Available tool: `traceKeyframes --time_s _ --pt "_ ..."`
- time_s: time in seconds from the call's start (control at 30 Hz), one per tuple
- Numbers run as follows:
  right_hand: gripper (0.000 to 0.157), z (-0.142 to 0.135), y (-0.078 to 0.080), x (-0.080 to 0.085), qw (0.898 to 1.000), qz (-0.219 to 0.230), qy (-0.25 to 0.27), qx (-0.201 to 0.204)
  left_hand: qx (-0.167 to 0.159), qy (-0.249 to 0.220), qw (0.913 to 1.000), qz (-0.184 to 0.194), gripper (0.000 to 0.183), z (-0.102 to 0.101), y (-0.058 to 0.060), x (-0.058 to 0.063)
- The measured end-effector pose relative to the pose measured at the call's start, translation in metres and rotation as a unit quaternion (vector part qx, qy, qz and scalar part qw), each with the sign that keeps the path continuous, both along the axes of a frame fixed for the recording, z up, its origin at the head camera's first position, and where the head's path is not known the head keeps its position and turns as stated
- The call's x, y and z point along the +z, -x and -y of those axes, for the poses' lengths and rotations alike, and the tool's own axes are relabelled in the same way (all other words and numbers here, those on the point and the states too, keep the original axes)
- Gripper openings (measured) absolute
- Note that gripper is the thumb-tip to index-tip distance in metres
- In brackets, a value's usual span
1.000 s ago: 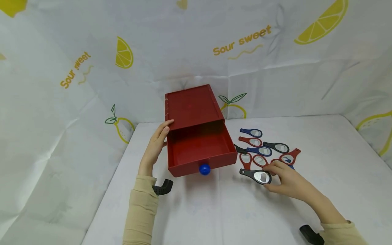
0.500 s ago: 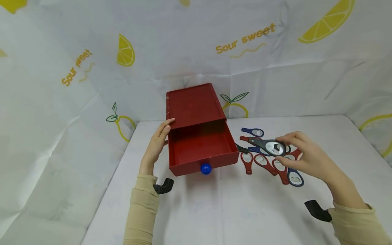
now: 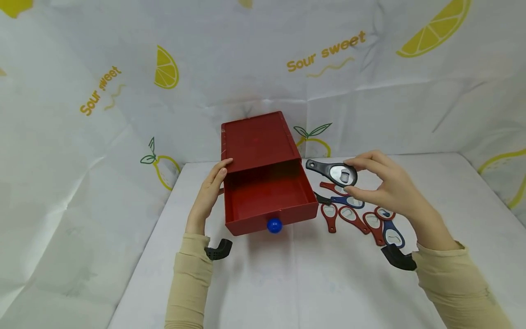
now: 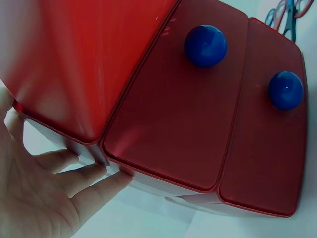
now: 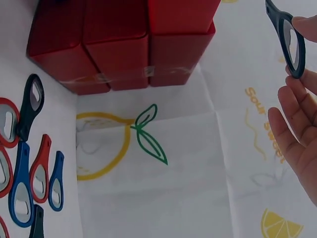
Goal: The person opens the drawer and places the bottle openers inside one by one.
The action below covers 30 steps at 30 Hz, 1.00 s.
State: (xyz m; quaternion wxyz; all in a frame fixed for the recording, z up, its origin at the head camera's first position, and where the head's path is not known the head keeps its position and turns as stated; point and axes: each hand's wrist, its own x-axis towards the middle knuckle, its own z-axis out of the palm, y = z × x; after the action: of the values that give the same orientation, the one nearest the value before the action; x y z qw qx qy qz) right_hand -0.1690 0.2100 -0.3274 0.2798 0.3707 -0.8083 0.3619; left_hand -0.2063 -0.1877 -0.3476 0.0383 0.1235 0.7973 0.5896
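Observation:
In the head view my left hand (image 3: 207, 194) rests along the left side of a red drawer cabinet (image 3: 259, 140), thumb and fingers at its upper edge. Its top drawer (image 3: 251, 225) is pulled out and shows a bare inside. My right hand (image 3: 388, 185) pinches a black bottle opener (image 3: 332, 172) by its wide end, thumb below and fingers above. The opener is raised right of the cabinet, handle pointing left. The left wrist view shows relaxed fingers (image 4: 94, 191) against the cabinet's side. Red, blue and black openers lie below the right hand, some hidden by it.
Two lower drawers (image 4: 173, 109) with blue knobs (image 4: 205, 46) are closed under the top one. A red bottle opener (image 3: 330, 218) lies close to the open drawer's right side. Behind the white table (image 3: 312, 283) hangs a lemon-printed white sheet (image 3: 230, 59).
My right hand has lifted the black bottle opener off the table's right side and carried it up and left toward the cabinet. The left hand keeps its place on the cabinet.

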Motion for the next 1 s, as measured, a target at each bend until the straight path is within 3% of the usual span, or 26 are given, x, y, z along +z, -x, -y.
traceKeyframes --time_s 0.3,0.5,1.0 --pt "0.055 0.031 0.012 0.016 0.999 0.030 0.011 0.023 0.003 -0.002 1.0000 -0.002 0.041 -0.001 -0.001 0.000" --pt "0.050 0.054 0.015 0.023 0.996 0.080 -0.002 0.023 0.000 -0.004 1.0000 -0.005 0.041 -0.001 0.000 0.000" --pt "0.041 0.105 0.024 0.022 0.970 0.239 -0.014 0.040 0.002 -0.004 1.0000 -0.001 0.040 -0.001 0.000 0.001"
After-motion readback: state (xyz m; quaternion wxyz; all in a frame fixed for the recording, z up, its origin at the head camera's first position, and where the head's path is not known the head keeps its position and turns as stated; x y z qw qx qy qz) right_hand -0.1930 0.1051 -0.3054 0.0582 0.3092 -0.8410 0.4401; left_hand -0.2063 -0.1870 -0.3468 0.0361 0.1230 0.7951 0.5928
